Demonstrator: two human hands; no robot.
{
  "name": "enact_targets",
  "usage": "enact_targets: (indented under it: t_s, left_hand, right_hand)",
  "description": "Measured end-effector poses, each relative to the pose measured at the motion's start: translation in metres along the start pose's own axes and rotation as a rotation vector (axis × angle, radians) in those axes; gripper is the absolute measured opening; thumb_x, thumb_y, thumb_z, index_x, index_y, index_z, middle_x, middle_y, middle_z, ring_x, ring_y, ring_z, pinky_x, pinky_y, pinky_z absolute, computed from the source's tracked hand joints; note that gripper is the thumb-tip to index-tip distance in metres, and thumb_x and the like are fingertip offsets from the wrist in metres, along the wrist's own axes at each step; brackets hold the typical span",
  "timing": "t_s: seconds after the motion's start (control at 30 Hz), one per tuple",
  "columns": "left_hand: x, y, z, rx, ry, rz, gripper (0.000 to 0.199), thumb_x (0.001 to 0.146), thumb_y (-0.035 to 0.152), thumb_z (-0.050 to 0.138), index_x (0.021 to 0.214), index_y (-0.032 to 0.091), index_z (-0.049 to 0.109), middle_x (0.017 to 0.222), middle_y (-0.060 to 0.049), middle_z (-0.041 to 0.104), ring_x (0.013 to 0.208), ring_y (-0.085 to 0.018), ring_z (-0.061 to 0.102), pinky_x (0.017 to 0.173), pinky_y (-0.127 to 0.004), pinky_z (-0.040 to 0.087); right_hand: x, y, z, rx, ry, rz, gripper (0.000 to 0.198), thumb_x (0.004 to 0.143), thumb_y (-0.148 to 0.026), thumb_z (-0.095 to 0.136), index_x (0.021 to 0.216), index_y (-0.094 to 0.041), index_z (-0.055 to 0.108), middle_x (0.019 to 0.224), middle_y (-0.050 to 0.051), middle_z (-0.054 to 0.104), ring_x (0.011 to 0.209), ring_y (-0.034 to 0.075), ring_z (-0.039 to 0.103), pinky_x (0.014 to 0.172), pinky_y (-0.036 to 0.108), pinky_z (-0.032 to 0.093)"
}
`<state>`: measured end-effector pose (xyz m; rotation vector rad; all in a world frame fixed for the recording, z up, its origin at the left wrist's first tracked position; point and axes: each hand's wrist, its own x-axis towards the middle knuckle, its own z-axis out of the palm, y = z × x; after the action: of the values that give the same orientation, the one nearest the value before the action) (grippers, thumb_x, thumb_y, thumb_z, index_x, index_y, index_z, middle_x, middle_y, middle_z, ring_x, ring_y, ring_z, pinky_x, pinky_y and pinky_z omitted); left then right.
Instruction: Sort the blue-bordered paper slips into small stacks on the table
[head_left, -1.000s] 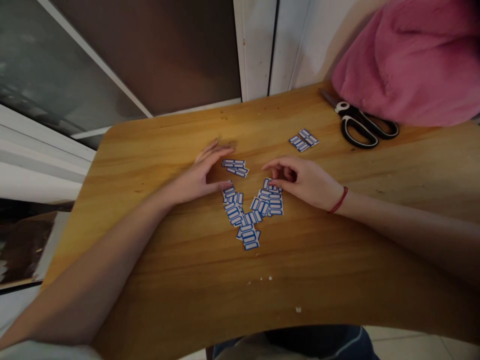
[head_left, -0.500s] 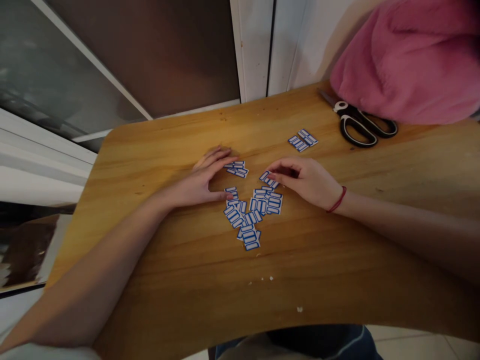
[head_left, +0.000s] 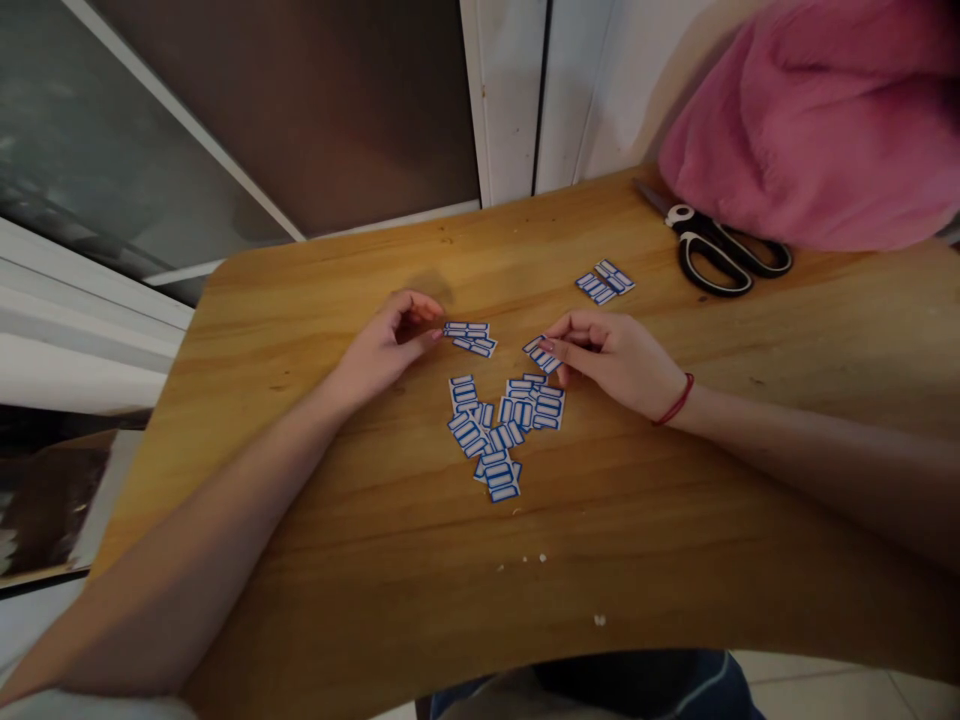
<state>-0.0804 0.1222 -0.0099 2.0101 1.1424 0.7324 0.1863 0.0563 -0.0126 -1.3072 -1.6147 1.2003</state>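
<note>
My right hand (head_left: 607, 355) pinches a small white label piece (head_left: 543, 353) with blue-framed boxes between thumb and fingers, just above the table. The fingers of my left hand (head_left: 401, 335) are curled, thumb and forefinger closed at the left end of a label piece (head_left: 467, 329) on a small overlapping group. Whether that piece is lifted I cannot tell. Between and below both hands lies a loose pile of similar label pieces (head_left: 499, 434), overlapping at various angles. Two more label pieces (head_left: 606, 281) lie beyond my right hand.
Black-handled scissors (head_left: 716, 250) lie at the back right, beside a pink plush cloth (head_left: 817, 130). Tiny white scraps (head_left: 542, 558) dot the wooden table (head_left: 360, 560) near its front. A white-framed glass panel (head_left: 337, 110) stands behind the table's back edge.
My left hand has drawn back from the pile, its spread fingers curling in at the small upper group. My right hand has shifted slightly right with its label piece, away from the pile.
</note>
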Motion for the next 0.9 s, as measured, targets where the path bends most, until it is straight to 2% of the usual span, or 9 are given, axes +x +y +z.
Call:
enact_targets:
  t_s: [0.07,0.13,0.3,0.37,0.47,0.53,0.63,0.73,0.9]
  left_hand:
    - [-0.003,0.008,0.003,0.082,0.009,-0.052,0.02,0.081,0.039,0.06,0.092,0.022,0.059,0.088,-0.003,0.056,0.085,-0.018,0.055,0.082,-0.035,0.047]
    - [-0.007,0.019,0.005,0.202,-0.034,-0.056,0.022,0.077,0.041,0.065,0.087,0.022,0.061,0.083,-0.002,0.054,0.082,-0.019,0.052,0.079,-0.036,0.046]
    - [-0.017,0.034,0.005,0.361,-0.227,-0.109,0.047,0.059,0.049,0.078,0.089,0.019,0.059,0.093,-0.005,0.055,0.092,-0.023,0.051,0.083,-0.04,0.045]
    - [-0.019,0.035,0.004,0.373,-0.279,-0.111,0.044,0.061,0.048,0.076,0.089,0.019,0.059,0.094,-0.005,0.055,0.093,-0.023,0.051,0.083,-0.039,0.045]
    - [-0.019,0.035,0.004,0.361,-0.338,-0.067,0.029,0.068,0.044,0.071,0.082,0.02,0.061,0.092,-0.004,0.056,0.092,-0.022,0.052,0.083,-0.036,0.045]
    - [-0.019,0.035,0.005,0.351,-0.342,-0.056,0.024,0.069,0.041,0.07,0.077,0.02,0.061,0.088,-0.003,0.057,0.088,-0.02,0.052,0.08,-0.034,0.045]
    - [-0.02,0.037,0.008,0.285,-0.362,-0.111,0.02,0.073,0.039,0.065,0.076,0.019,0.06,0.077,-0.001,0.059,0.072,-0.017,0.053,0.066,-0.029,0.044]
    - [-0.02,0.039,0.009,0.206,-0.364,-0.17,0.019,0.079,0.038,0.058,0.079,0.02,0.062,0.068,0.0,0.061,0.06,-0.014,0.051,0.055,-0.026,0.04]
    - [-0.018,0.049,0.005,0.075,-0.261,-0.201,0.019,0.078,0.038,0.062,0.08,0.02,0.068,0.073,-0.001,0.067,0.065,-0.014,0.056,0.059,-0.026,0.043]
  right_hand:
    - [0.0,-0.001,0.0,0.038,0.001,0.011,0.026,0.083,-0.043,0.062,0.079,-0.018,0.059,0.052,-0.003,0.059,0.051,0.011,0.058,0.058,0.026,0.047]
    - [0.0,-0.001,0.001,0.096,-0.006,0.025,0.027,0.083,-0.044,0.062,0.078,-0.018,0.058,0.055,-0.003,0.06,0.051,0.011,0.059,0.055,0.025,0.047]
    - [0.001,-0.001,0.001,0.189,-0.017,0.061,0.026,0.083,-0.042,0.063,0.078,-0.017,0.057,0.064,-0.002,0.06,0.054,0.01,0.062,0.05,0.022,0.046]
    - [0.0,-0.002,0.002,0.206,-0.024,0.077,0.025,0.083,-0.041,0.063,0.078,-0.017,0.056,0.064,-0.002,0.06,0.054,0.01,0.062,0.05,0.022,0.046]
    - [0.0,-0.003,0.001,0.193,-0.019,0.066,0.027,0.084,-0.041,0.062,0.076,-0.017,0.055,0.061,-0.002,0.058,0.051,0.009,0.058,0.051,0.023,0.045]
    - [0.0,-0.003,0.001,0.143,0.003,0.029,0.028,0.084,-0.042,0.062,0.075,-0.017,0.055,0.058,-0.003,0.056,0.049,0.008,0.052,0.05,0.022,0.041]
    - [0.001,-0.004,0.0,0.069,0.053,-0.025,0.03,0.084,-0.044,0.061,0.074,-0.017,0.056,0.058,-0.003,0.052,0.049,0.007,0.045,0.047,0.022,0.036]
    - [0.002,-0.004,-0.001,0.015,0.095,-0.076,0.03,0.084,-0.045,0.061,0.073,-0.018,0.056,0.063,-0.002,0.052,0.055,0.009,0.045,0.051,0.023,0.036]
    - [0.0,-0.002,0.001,-0.047,0.123,-0.126,0.028,0.083,-0.045,0.06,0.073,-0.019,0.057,0.064,-0.001,0.052,0.059,0.011,0.045,0.054,0.025,0.036]
